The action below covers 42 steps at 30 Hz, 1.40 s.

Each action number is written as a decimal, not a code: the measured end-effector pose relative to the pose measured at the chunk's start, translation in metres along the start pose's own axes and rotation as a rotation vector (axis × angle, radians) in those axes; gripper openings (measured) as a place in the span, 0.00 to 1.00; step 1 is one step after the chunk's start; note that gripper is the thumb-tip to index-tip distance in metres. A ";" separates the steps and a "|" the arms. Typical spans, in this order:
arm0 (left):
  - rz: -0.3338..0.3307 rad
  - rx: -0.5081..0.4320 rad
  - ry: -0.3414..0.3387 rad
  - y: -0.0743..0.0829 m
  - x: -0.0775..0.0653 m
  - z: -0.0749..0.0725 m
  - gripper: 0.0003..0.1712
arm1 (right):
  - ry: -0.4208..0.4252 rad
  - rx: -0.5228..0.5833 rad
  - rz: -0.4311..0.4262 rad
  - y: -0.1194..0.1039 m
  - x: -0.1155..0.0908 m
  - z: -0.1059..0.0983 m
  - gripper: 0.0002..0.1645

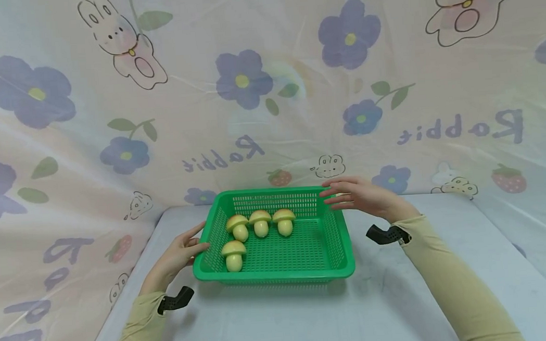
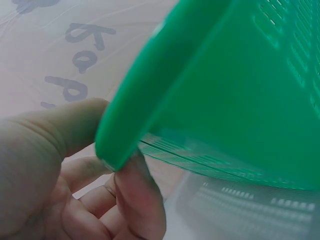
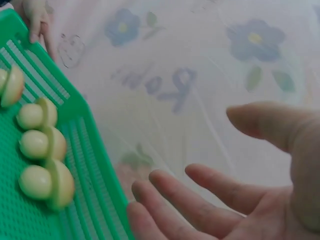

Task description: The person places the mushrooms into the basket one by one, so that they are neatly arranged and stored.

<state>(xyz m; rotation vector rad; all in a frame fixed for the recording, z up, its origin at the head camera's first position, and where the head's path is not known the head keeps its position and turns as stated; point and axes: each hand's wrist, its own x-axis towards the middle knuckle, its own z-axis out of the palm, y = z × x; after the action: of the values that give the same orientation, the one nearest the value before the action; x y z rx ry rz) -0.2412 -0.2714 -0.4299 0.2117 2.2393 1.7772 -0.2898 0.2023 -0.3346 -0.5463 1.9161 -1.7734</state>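
Note:
A green plastic basket (image 1: 275,275) with slotted walls stands on the table. Several toy mushrooms with yellowish-brown caps lie inside: a row of three along the back, including the middle mushroom (image 1: 260,223), and one mushroom (image 1: 233,256) near the front left. My left hand (image 1: 177,254) holds the basket's left side, its thumb and a finger pinching the rim (image 2: 135,105) in the left wrist view. At the back right corner, my right hand (image 1: 361,196) hovers by the rim, its fingers extended and nothing in them.
The pale table (image 1: 273,322) spreads in front of and beside the basket. Behind it hangs a curtain (image 1: 289,128) printed with flowers, rabbits and lettering. Each wrist carries a black camera mount, such as the right mount (image 1: 385,234).

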 end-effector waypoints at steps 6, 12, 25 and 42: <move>-0.004 0.014 0.013 0.001 0.000 -0.001 0.45 | 0.114 -0.014 0.020 0.009 -0.016 -0.028 0.33; 0.007 0.001 -0.001 0.000 0.000 0.000 0.45 | 0.168 -0.013 0.025 0.024 -0.023 -0.051 0.36; 0.019 -0.004 -0.013 0.001 -0.002 -0.001 0.44 | 0.228 -0.062 0.011 0.044 -0.034 -0.081 0.34; 0.007 0.003 -0.009 0.002 -0.001 0.001 0.44 | 0.303 -0.146 0.023 0.068 -0.040 -0.101 0.37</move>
<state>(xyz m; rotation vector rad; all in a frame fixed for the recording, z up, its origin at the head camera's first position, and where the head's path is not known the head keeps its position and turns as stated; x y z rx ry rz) -0.2402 -0.2707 -0.4278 0.2275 2.2382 1.7725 -0.3143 0.3131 -0.3937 -0.3148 2.2602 -1.7937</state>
